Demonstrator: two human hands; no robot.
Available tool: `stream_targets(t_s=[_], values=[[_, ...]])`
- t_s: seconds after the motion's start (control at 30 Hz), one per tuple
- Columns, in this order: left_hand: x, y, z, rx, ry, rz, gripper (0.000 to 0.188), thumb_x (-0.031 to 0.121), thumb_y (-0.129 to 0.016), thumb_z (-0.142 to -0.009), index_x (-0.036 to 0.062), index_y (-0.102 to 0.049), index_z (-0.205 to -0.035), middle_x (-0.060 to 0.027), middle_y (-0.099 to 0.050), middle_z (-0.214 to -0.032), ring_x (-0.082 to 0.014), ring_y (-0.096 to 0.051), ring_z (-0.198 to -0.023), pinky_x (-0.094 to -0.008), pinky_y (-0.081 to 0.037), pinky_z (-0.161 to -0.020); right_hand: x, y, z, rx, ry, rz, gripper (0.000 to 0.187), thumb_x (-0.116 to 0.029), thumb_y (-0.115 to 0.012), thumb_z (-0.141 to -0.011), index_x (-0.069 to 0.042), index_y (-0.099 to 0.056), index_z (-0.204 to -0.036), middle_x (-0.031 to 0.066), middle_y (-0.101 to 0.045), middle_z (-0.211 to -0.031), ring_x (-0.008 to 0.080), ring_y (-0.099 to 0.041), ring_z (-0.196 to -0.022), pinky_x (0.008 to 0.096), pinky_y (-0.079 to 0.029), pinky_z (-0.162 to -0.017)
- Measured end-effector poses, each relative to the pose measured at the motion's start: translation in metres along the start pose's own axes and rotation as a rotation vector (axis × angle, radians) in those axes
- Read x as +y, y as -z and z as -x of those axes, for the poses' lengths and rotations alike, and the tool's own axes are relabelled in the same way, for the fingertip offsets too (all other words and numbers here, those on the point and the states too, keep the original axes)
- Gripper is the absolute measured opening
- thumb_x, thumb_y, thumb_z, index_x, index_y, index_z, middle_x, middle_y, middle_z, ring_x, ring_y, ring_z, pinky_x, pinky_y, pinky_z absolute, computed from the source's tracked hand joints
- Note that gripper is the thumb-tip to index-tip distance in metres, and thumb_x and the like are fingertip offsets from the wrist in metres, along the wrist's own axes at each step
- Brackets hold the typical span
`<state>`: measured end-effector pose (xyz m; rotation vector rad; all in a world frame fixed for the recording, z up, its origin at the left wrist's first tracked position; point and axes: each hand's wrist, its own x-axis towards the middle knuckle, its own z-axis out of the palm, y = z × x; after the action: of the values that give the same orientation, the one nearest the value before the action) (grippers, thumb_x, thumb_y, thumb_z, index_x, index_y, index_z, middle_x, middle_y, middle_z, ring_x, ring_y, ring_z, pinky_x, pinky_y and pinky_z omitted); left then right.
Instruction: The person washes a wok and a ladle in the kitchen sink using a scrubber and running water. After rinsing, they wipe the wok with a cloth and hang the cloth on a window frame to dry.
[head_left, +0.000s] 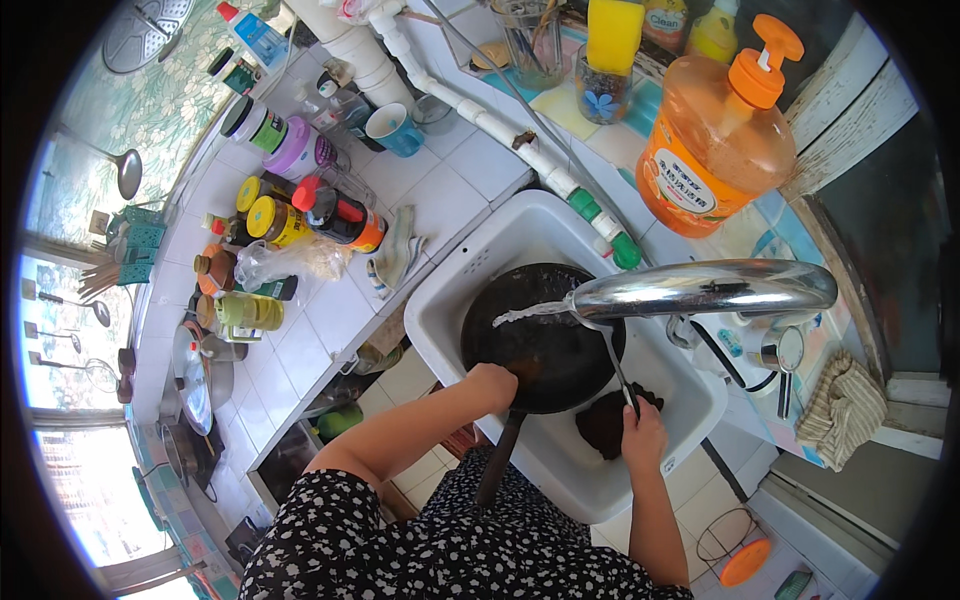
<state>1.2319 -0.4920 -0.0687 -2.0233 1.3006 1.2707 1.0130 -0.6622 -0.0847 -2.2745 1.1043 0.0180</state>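
Note:
A dark wok (535,385) rests in the white sink (440,345), its long handle pointing toward me over the near edge. My left hand (492,387) is closed on the wok's near-left rim. In my right hand (643,435) is a long-handled metal cooking utensil (617,366) with a dark grip. It reaches across the wok's right side, and its head is hard to make out near the faucet's mouth. Water streams from the chrome faucet (710,288) into the wok. A dark brown cloth (603,425) lies in the sink beside my right hand.
An orange soap pump bottle (710,140) and a striped cloth (842,410) are on the right ledge. Sauce bottles (340,215), jars and a blue cup (396,132) crowd the tiled counter (320,330) to the left. A white pipe (480,118) runs behind the sink.

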Motion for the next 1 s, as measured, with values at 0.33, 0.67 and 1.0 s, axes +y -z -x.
stream_targets(t_s=[0.33, 0.67, 1.0], values=[[-0.023, 0.009, -0.092, 0.596, 0.183, 0.081, 0.039, 0.012, -0.046, -0.087, 0.0036, -0.049, -0.125, -0.0132, -0.062, -0.094, -0.0238, -0.065, -0.08, -0.0354, -0.052, -0.068, -0.001, 0.005, -0.003, 0.024, 0.02, -0.016, 0.034, -0.026, -0.05, -0.09, -0.003, -0.055, -0.115, 0.0153, -0.058, -0.099, 0.0365, -0.057, -0.09, 0.0451, -0.046, -0.075], [-0.017, 0.031, 0.039, -0.058, -0.125, -0.055, 0.03, 0.015, -0.052, -0.08, 0.0065, -0.063, -0.107, -0.0161, -0.066, -0.091, -0.0318, -0.063, -0.089, -0.0412, -0.051, -0.074, -0.015, 0.0, 0.008, -0.03, -0.042, -0.082, 0.032, -0.023, -0.051, -0.089, 0.0, -0.056, -0.111, 0.0192, -0.06, -0.103, 0.0376, -0.056, -0.096, 0.043, -0.044, -0.082], [0.006, -0.038, -0.127, 0.651, 0.224, 0.307, 0.047, 0.015, -0.047, -0.086, 0.0083, -0.043, -0.132, -0.0172, -0.065, -0.088, -0.033, -0.064, -0.084, -0.0419, -0.052, -0.074, -0.004, 0.005, 0.006, 0.042, -0.041, -0.099, 0.033, -0.023, -0.051, -0.09, -0.001, -0.056, -0.113, 0.0204, -0.061, -0.101, 0.0377, -0.057, -0.093, 0.0422, -0.044, -0.08]])
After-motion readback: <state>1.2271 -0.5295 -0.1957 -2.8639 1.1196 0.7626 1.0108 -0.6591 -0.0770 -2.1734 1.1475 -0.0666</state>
